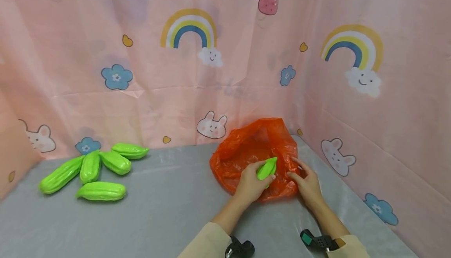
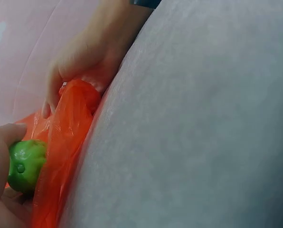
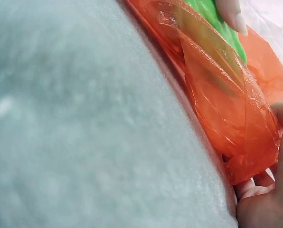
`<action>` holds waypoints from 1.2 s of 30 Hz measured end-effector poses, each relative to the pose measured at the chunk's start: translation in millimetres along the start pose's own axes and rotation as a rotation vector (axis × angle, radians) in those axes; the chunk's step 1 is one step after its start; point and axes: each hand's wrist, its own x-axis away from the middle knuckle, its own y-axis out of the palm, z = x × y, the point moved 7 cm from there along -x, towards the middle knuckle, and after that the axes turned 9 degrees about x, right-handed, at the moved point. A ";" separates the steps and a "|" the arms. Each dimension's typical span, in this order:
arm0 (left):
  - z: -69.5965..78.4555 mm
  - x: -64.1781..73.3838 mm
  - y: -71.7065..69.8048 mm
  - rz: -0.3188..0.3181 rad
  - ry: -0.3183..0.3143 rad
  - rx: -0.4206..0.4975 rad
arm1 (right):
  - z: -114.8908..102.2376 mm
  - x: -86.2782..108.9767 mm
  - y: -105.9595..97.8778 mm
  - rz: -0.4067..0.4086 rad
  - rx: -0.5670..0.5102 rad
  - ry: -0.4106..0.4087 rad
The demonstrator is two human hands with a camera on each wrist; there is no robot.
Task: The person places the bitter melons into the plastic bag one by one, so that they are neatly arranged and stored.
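- Cloth [image 1: 243, 70], pink with cartoon prints, rises behind and along both sides.
- Grey bench [image 1: 169, 215]: its back edge meets the foot of the cloth, and its right edge slants towards the near side. A broad bare stretch spans the middle and front left; on the right only a narrow strip is left.
- Red-orange plastic bag [image 1: 243, 154], near the back right corner, mouth spread towards the person. Its film is creased; what lies deep in the folds is hard to make out.
- Five loose gourds [image 1: 90, 167], green, at the back left: four fan out close together, one lies crosswise just in front.
- Left hand [image 1: 251, 181], clamped on another gourd between thumb and fingers at the bag's mouth.
- Right hand [image 1: 309, 183], pinching the bag's right rim; film hides some of its fingers.
- Held gourd [image 1: 267, 168], also green, tip angled away from the person, partly covered by the left hand; the right wrist view shows some of it through the film.
- Black wrist devices [image 1: 239, 248], the left one cut off by the lower border.
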 end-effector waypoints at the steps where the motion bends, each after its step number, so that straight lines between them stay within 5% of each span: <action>1: -0.1 0.5 0.0 0.000 -0.001 -0.007 | -0.5 -0.2 0.1 -0.002 0.000 -0.004; 14: -3.6 5.3 1.8 -0.038 0.006 -0.091 | -1.6 -0.6 2.0 -0.016 -0.031 -0.026; 36: 0.4 4.6 5.4 -0.001 0.008 -0.048 | 2.3 1.2 -0.9 -0.004 -0.086 -0.023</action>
